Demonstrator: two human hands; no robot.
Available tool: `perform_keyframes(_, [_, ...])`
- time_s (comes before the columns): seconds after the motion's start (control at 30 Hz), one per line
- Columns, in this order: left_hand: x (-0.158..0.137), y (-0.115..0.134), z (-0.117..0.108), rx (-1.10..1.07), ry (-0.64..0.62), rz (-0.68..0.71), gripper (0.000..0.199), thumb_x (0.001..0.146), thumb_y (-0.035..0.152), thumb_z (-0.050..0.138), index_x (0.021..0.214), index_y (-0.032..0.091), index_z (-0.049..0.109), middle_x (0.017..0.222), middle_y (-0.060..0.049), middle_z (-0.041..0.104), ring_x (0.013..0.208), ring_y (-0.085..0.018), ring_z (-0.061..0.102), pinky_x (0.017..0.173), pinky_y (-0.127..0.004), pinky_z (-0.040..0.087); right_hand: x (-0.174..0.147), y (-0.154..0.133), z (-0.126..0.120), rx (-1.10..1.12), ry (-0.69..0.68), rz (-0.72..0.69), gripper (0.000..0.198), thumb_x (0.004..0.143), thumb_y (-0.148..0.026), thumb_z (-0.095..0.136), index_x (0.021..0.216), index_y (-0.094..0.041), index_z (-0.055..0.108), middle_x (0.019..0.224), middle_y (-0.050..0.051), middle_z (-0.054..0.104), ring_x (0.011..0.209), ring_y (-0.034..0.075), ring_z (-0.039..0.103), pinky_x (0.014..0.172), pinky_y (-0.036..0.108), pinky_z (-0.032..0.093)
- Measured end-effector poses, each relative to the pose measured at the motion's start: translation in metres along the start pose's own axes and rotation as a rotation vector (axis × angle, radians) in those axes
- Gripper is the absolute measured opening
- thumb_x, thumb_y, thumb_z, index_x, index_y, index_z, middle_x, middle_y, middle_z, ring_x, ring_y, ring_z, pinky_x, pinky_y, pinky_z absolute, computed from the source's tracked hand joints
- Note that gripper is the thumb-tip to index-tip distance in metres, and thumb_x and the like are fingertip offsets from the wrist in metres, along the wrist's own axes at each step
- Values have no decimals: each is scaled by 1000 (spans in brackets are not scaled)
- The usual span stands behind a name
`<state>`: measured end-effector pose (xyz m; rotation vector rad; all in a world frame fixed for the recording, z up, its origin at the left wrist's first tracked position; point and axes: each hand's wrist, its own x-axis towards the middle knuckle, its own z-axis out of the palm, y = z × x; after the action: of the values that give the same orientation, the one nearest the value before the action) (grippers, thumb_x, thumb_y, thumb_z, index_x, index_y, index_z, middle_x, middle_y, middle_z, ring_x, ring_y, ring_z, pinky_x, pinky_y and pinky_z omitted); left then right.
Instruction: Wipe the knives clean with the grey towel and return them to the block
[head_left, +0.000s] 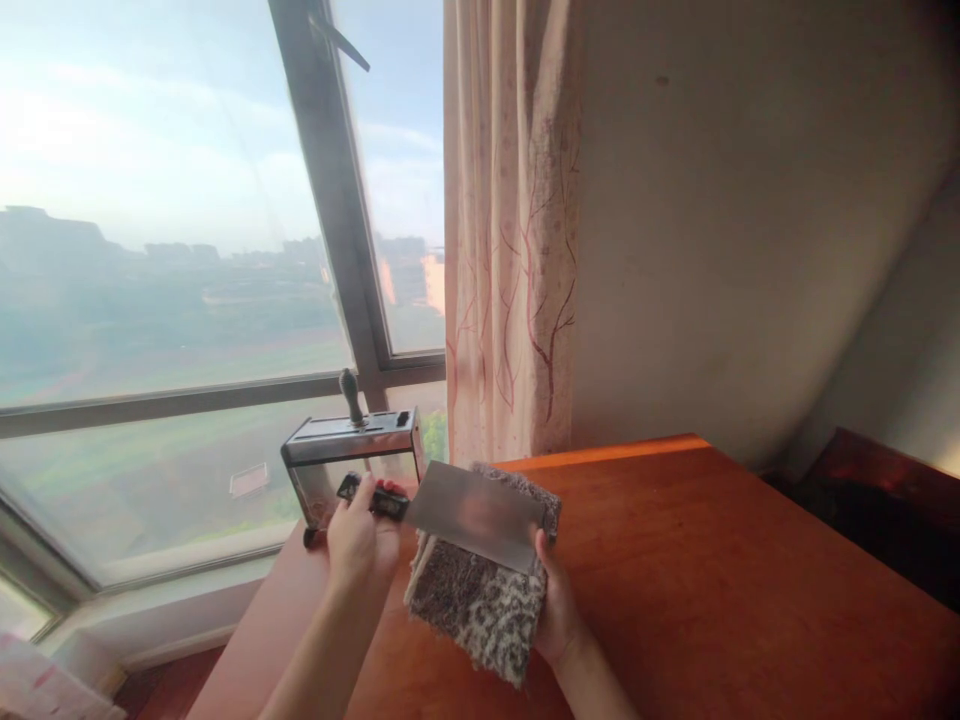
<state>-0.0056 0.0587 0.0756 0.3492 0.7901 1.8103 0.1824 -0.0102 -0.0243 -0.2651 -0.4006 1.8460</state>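
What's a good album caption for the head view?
The left hand grips a knife; the right hand holds a cloth behind its blade.

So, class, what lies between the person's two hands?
In the head view, the cleaver blade and shaggy cloth lie between the left hand and right hand.

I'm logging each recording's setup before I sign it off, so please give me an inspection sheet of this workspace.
Surface: reddish-brown table, a bright strip of light along its far edge.
Job's things: cleaver with a wide blade and black handle; shaggy grey cloth behind and below the blade.
Clutter: metal-framed stand on the window side, a dark upright handle at its top.
Grippers: bare hands; left hand grips the cleaver's handle, right hand holds the cloth at the blade's far end.
Cables: nothing seen.
Surroundings: window, patterned curtain, plain wall.
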Motion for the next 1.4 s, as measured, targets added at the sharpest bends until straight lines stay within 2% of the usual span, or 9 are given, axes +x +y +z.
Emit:
perform_keyframes(0.1, [-11, -14, -9, -75, 29, -25, 20, 82, 2, 55, 71, 18, 51, 62, 4, 56, 53, -8, 56, 57, -20, 54, 0, -3, 0, -28, 38, -54, 47, 80, -45, 63, 116, -15, 64, 116, 12, 69, 109, 29, 62, 94, 44, 46])
perform_keyframes(0.23, [-20, -19, -21, -58, -19, -207, 18, 76, 4, 59, 66, 19, 59, 62, 1, 60, 58, -12, 61, 59, -23, 57, 2, -12, -4, -5, 161, -64, 45, 80, -45, 60, 115, -17, 65, 106, 10, 73, 100, 29, 67, 91, 47, 49])
perform_keyframes(0.47, [-27, -21, -43, 56, -347, -227, 11, 68, 17, 70, 78, 22, 71, 78, -3, 68, 75, -19, 65, 71, -28, 57, 2, -21, -11, -15, 241, -49, 45, 80, -45, 58, 116, -19, 64, 97, 9, 75, 88, 29, 71, 86, 47, 51])
perform_keyframes(0.57, [-22, -23, -57, 205, -366, -224, 17, 70, 27, 72, 86, 21, 73, 82, -6, 71, 78, -23, 66, 64, -30, 56, 3, -22, -13, -26, 245, -31, 45, 80, -45, 59, 115, -17, 64, 92, 9, 76, 87, 29, 71, 86, 47, 51])
perform_keyframes(0.63, [-18, -27, -70, 311, -385, -259, 23, 71, 32, 72, 91, 19, 73, 80, -6, 71, 67, -21, 65, 53, -26, 52, 2, -22, -15, -31, 229, -21, 45, 79, -43, 60, 114, -15, 65, 90, 10, 76, 87, 29, 71, 86, 46, 50])
perform_keyframes(0.87, [-16, -40, -98, 345, -392, -412, 22, 69, 39, 70, 77, 18, 73, 58, -6, 67, 48, -16, 59, 45, -23, 45, 1, -21, -25, -63, 245, -27, 37, 79, -36, 61, 106, -11, 68, 88, 12, 76, 90, 29, 69, 87, 45, 50])
perform_keyframes(1.0, [-17, -42, -98, 358, -365, -474, 23, 70, 39, 69, 74, 17, 71, 56, -7, 67, 47, -16, 59, 43, -22, 44, 1, -22, -23, -61, 247, -27, 39, 78, -39, 61, 104, -11, 68, 92, 13, 75, 94, 31, 68, 88, 46, 49])
perform_keyframes(1.17, [-18, -48, -93, 294, -286, -473, 19, 72, 35, 67, 74, 16, 71, 59, -6, 68, 47, -15, 59, 40, -20, 44, 2, -24, -13, -37, 196, -86, 54, 79, -54, 58, 118, -18, 63, 108, 11, 72, 103, 31, 65, 93, 50, 46])
perform_keyframes(1.4, [-23, -52, -90, 177, -247, -520, 22, 84, 31, 58, 80, 15, 72, 60, -10, 68, 48, -13, 59, 44, -18, 49, 2, -28, -10, 1, 137, -145, 63, 80, -67, 47, 125, -25, 59, 128, 8, 62, 116, 31, 57, 98, 51, 41])
